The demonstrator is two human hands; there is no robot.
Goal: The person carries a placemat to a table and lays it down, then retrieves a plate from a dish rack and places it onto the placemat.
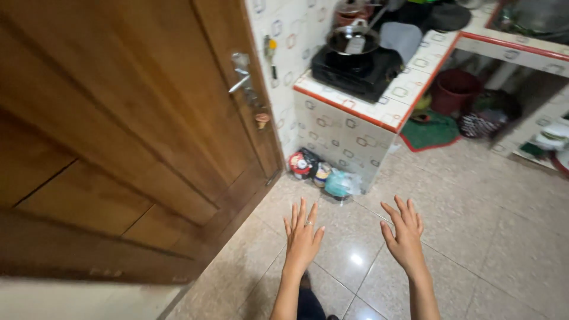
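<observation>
Hands first: our left hand [303,236] and right hand [404,233] are both raised in front of us, fingers spread, palms down and away, holding and touching nothing. We note a ring on the left hand. Step in hand, as we judge it: none begun; both hands hover free above the glossy beige tiled floor [492,237].

Nearest things: a small heap of coloured plastic packets and bags [323,173] on the floor at the foot of the white patterned-tile bench with red edging [349,109], well apart from the fingertips. On the bench sits a black single-burner stove [355,71] carrying a dark frying pan [352,40].

Left of us: a brown wooden door [130,130] with a metal lever handle [242,74]. Further right, a dark red bucket [455,90] under the bench.
</observation>
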